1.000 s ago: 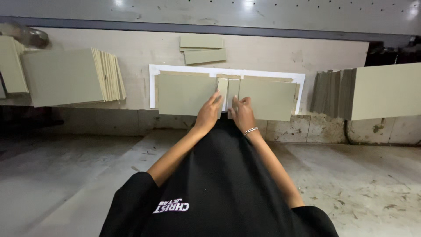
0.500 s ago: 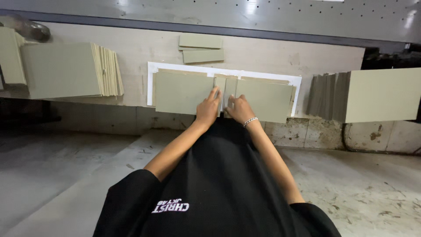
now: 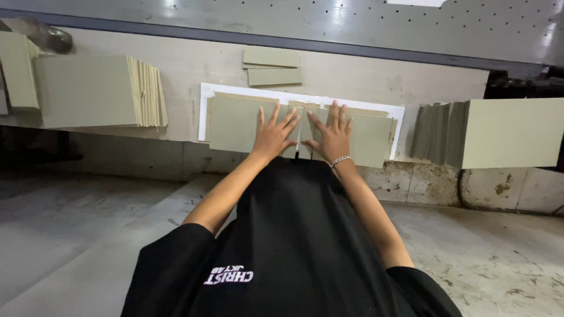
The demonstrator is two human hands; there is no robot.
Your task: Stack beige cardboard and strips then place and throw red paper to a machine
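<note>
Both hands lie flat with fingers spread, grasping nothing. The left hand (image 3: 272,136) presses down on the left grey-green board (image 3: 235,123), and the right hand (image 3: 333,137) on the right grey-green board (image 3: 370,138). A narrow strip of the same board (image 3: 306,120) sits between the two, partly under the fingertips. All three pieces rest on a white sheet (image 3: 204,108) at the near edge of the workbench (image 3: 188,67). Judging by the open palms, the person is pressing the pieces down onto the sheet, holding them square and close together.

By count: two wide boards and one strip under the hands, and one white sheet beneath. Two small board offcuts (image 3: 271,66) lie just beyond the sheet, one overlapping the other. A fanned stack of boards (image 3: 97,91) sits to the left, and another stack (image 3: 490,132) to the right; the number in each is too fine to count. One bracelet (image 3: 341,159) circles the right wrist.
</note>
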